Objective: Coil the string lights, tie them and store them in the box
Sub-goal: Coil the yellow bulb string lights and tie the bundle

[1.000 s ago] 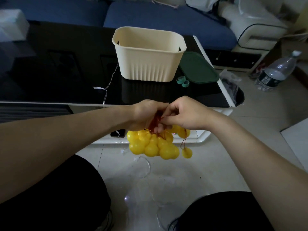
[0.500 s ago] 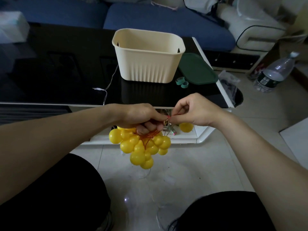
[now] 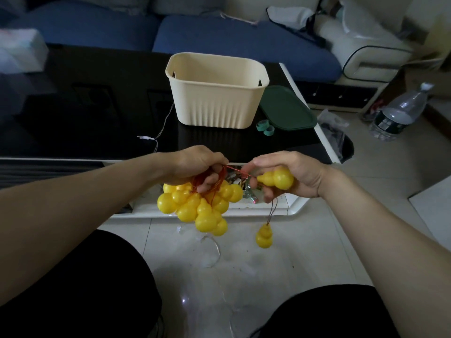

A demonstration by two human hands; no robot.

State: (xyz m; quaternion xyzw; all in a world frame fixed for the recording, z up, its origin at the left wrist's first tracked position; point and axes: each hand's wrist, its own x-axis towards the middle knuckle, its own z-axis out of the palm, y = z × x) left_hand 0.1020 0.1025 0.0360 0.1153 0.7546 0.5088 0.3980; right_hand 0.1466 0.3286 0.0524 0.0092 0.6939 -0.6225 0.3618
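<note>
A blue sofa (image 3: 244, 42) runs along the back of the room, and in front of it stands a low worktop (image 3: 97, 106) with a glossy black top and a white edge. On that worktop sits the box (image 3: 216, 93), a cream plastic tub with rounded corners, ribbed lower walls and a slot near each end of the rim; nothing can be seen inside it from here. Just beside it on the right lies a flat dark green lid (image 3: 286, 109), and touching its near edge are two small green rings (image 3: 265, 126). A thin white cable (image 3: 161, 132) trails across the black surface to the left of the box. A clear plastic water bottle (image 3: 400, 113) stands on the pale tiled floor (image 3: 305, 240) to the right. In front of the worktop, above the floor, the left hand (image 3: 195, 167) is curled tight around a gathered bunch of red wire, with the string lights (image 3: 200, 206) hanging under it as a cluster of smooth, shiny yellow gourd-shaped bulbs. The right hand (image 3: 292, 174) has its grip closed around a single yellow bulb (image 3: 277, 179), a short stretch of red wire running taut between the two hands. One more small bulb (image 3: 264, 236) dangles on a dark cord below the right hand.
</note>
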